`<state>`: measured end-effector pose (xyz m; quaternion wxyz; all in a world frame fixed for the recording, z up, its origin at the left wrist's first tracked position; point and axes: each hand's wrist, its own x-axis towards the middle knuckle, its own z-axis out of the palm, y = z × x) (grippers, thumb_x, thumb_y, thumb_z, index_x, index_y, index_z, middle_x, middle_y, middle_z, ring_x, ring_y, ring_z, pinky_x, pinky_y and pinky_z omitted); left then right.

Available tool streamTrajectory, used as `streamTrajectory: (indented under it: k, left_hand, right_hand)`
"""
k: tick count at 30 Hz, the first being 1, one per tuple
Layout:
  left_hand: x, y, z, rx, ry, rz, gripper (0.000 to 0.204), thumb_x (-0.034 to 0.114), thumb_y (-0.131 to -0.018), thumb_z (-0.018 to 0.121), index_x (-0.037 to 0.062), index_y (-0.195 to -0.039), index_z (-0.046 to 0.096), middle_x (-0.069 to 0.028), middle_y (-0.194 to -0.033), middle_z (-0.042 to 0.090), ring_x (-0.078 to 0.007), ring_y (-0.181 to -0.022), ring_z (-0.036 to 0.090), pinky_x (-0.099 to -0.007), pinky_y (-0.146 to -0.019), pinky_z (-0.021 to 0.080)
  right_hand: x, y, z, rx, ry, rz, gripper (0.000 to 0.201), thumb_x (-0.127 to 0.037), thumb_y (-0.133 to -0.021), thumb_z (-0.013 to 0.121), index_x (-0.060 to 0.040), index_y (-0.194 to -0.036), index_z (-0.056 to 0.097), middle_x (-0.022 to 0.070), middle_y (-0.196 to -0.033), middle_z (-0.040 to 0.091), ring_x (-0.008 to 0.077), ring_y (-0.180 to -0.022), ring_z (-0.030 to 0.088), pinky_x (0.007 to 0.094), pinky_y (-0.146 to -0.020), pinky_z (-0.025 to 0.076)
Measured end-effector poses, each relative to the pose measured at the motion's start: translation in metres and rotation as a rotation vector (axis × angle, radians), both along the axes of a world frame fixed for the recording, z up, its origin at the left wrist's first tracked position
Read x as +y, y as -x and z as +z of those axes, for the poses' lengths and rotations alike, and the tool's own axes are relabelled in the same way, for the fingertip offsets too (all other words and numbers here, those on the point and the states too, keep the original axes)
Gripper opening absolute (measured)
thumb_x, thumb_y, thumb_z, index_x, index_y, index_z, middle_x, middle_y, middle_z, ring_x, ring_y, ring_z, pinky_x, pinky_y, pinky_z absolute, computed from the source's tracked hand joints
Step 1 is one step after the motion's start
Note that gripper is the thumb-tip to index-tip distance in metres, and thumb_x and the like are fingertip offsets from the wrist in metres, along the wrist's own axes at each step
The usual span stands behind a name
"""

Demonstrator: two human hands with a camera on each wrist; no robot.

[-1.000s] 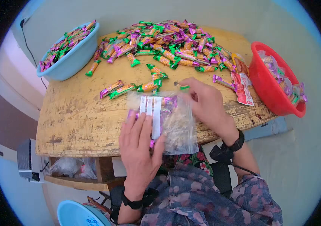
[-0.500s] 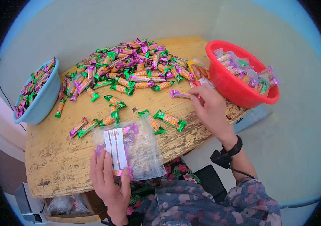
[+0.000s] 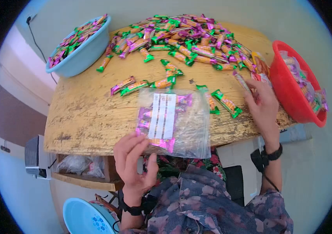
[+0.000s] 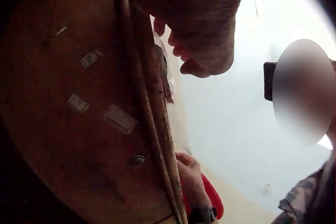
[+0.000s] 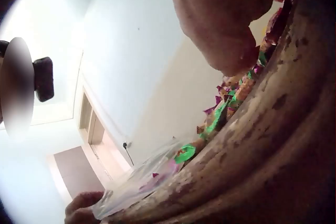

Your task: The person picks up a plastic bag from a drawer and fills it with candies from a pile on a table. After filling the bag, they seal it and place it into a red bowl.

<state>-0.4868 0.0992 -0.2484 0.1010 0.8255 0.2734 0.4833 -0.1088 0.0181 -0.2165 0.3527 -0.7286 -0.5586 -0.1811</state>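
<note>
A clear plastic bag (image 3: 191,128) lies near the table's front edge, with purple-wrapped snack bars (image 3: 144,113) showing through it and a white striped label (image 3: 162,117) on its face. My left hand (image 3: 134,165) touches the bag's lower left corner with its fingertips, the thumb held apart. To the right, my right hand (image 3: 265,103) pinches one end of a purple-ended snack bar (image 3: 242,82), which slants up and left from the fingers. Two green-ended snack bars (image 3: 227,103) lie between the bag and this hand. Several more (image 3: 134,87) lie just behind the bag.
A large heap of wrapped bars (image 3: 189,39) covers the table's back. At left stands a blue basin (image 3: 82,58) full of bars; at right, a red basin (image 3: 294,87) holds filled bags. Beside it lies a red and white packet (image 3: 261,78). Another blue basin (image 3: 76,218) stands below.
My right hand has gone from the bag's upper right side to the purple-ended bar and taken hold of it. Two green-ended bars now show right of the bag. My left hand has drawn back toward its corner.
</note>
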Motion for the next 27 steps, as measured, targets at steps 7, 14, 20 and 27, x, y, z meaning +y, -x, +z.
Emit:
streamTrajectory:
  k: [7,14,20,27]
  left_hand:
    - [-0.004,0.001,-0.006,0.090,-0.039,0.006,0.036,0.006,-0.074,0.092,0.0098,-0.108,0.079,-0.0057,-0.106,0.071,-0.0303,-0.102,0.066,-0.0440,-0.091,0.053]
    - [0.001,0.000,-0.001,0.189,0.030,-0.026,0.032,0.007,-0.078,0.090,0.0118,-0.108,0.080,-0.0037,-0.107,0.071,-0.0288,-0.104,0.066,-0.0419,-0.090,0.050]
    - [0.002,-0.008,0.011,0.253,0.043,-0.040,0.027,0.008,-0.081,0.086,0.0120,-0.107,0.080,-0.0038,-0.105,0.070,-0.0268,-0.101,0.066,-0.0412,-0.089,0.048]
    - [0.000,-0.014,0.006,0.185,0.030,-0.035,0.022,0.003,-0.078,0.085,0.0082,-0.099,0.078,-0.0053,-0.092,0.067,-0.0300,-0.092,0.062,-0.0418,-0.081,0.048]
  right_hand:
    - [-0.024,0.066,-0.002,0.376,-0.024,0.184,0.034,-0.002,-0.096,0.077,-0.0041,-0.129,0.072,0.0051,-0.107,0.071,0.0102,-0.075,0.059,0.0269,-0.066,0.049]
    - [-0.024,0.077,-0.015,0.499,-0.025,0.191,0.032,-0.001,-0.095,0.077,-0.0035,-0.127,0.072,0.0034,-0.104,0.070,0.0088,-0.074,0.057,0.0247,-0.063,0.045]
    - [-0.022,0.076,-0.010,0.484,-0.086,0.220,0.032,-0.001,-0.092,0.078,-0.0050,-0.124,0.075,0.0063,-0.103,0.073,0.0163,-0.083,0.062,0.0300,-0.069,0.048]
    - [0.004,0.092,0.023,0.071,-0.038,0.431,0.034,-0.004,-0.085,0.080,-0.0075,-0.119,0.077,0.0109,-0.104,0.075,0.0312,-0.092,0.066,0.0429,-0.079,0.052]
